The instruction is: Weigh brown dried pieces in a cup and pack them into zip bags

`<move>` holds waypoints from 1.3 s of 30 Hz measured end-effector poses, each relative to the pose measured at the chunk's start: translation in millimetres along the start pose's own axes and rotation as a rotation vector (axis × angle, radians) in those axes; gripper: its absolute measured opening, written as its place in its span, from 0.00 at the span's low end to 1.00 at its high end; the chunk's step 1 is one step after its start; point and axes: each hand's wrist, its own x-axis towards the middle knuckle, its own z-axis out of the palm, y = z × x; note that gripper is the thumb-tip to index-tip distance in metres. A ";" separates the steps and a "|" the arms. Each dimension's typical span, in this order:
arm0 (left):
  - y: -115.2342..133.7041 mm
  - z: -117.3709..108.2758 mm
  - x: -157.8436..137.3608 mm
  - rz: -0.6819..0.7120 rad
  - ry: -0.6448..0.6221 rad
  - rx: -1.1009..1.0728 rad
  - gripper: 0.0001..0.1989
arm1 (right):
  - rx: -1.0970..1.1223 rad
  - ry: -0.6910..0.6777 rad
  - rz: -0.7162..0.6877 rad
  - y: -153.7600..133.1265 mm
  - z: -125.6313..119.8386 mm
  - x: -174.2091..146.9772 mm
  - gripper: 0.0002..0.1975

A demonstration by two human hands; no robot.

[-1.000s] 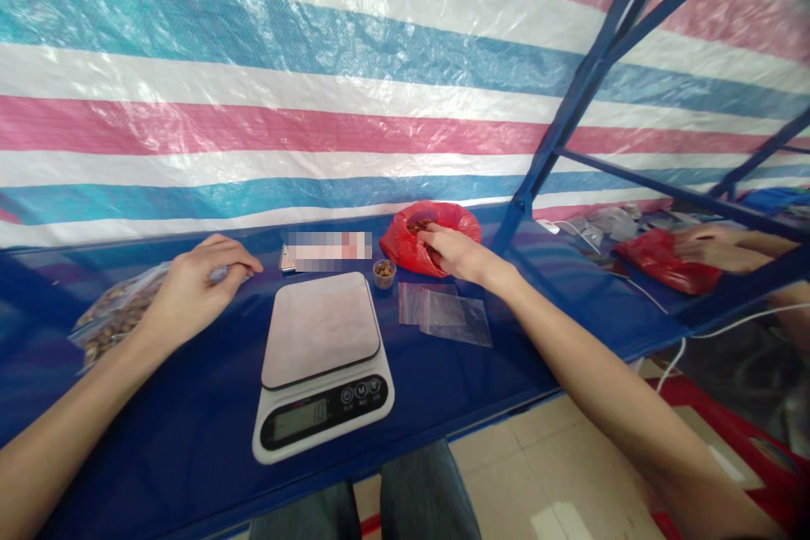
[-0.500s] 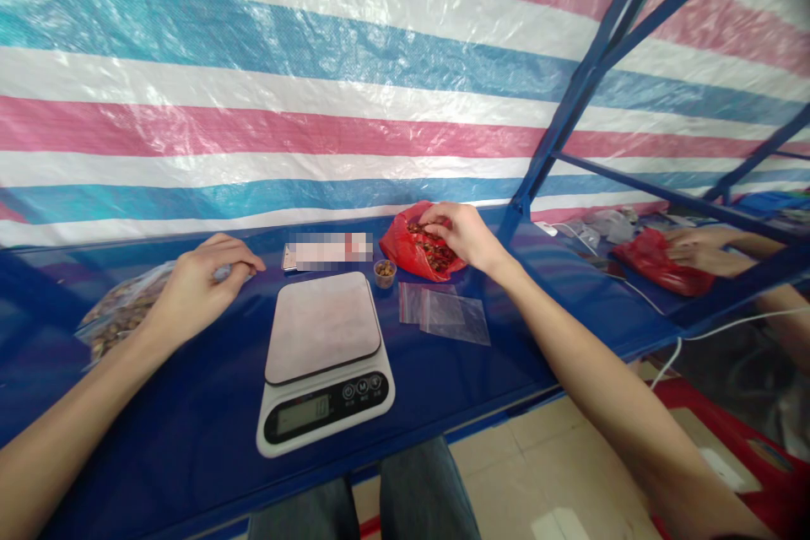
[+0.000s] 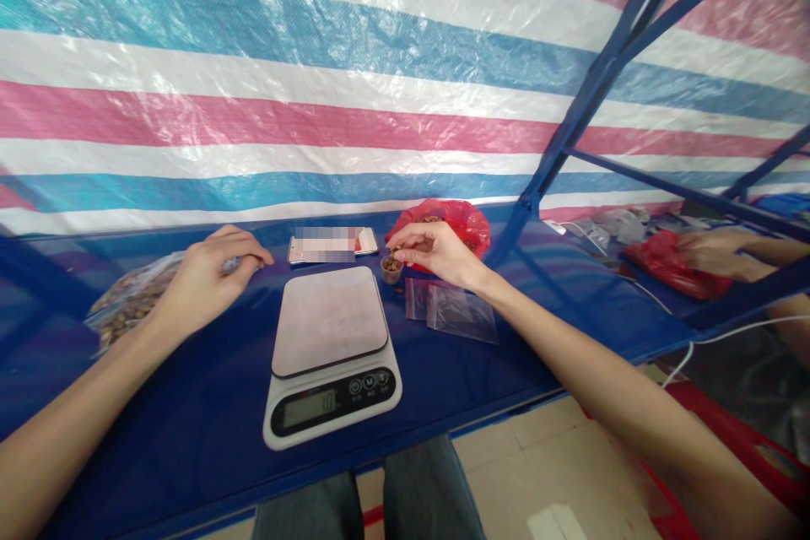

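My right hand (image 3: 436,253) is over a small clear cup (image 3: 391,272) of brown nut-like pieces, its fingertips pinched at the rim on a few small brown pieces. Partly hidden behind that hand is an open red plastic bag (image 3: 472,224) with more brown pieces inside. My left hand (image 3: 218,270) is held with curled fingers, thumb tip close to the index finger; whatever may be between them is too small to make out. Beneath and beside it lies a clear bag of brown nuts (image 3: 136,299). A white kitchen scale (image 3: 332,354) stands between my hands with a bare platform, its display reading about 1.0.
Behind the scale lies a phone (image 3: 332,245). Small clear zip bags (image 3: 459,312) lie right of the scale. A blue metal post (image 3: 569,126) rises on the right; beyond it, another person's hands (image 3: 715,253) are at a red bag (image 3: 671,266). Striped sheeting hangs behind.
My right hand has moved from inside the red bag leftward and nearer to me, over the small cup. The red bag's opening has spread wider. My left hand keeps its pose.
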 end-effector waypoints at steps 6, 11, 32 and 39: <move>-0.1 -0.6 -0.5 0.004 0.004 0.006 0.16 | -0.201 0.008 -0.073 -6.7 -3.5 -1.6 0.06; 1.0 -0.2 0.4 -0.002 0.006 0.006 0.16 | -0.295 -0.023 -0.113 -10.9 -3.4 -2.6 0.06; 0.7 1.0 0.7 -0.026 -0.008 -0.001 0.16 | -0.104 0.038 -0.087 -0.2 1.8 -0.9 0.16; 2.3 -0.1 1.5 -0.047 -0.018 -0.004 0.16 | -0.009 0.110 -0.052 -0.9 5.5 -0.3 0.19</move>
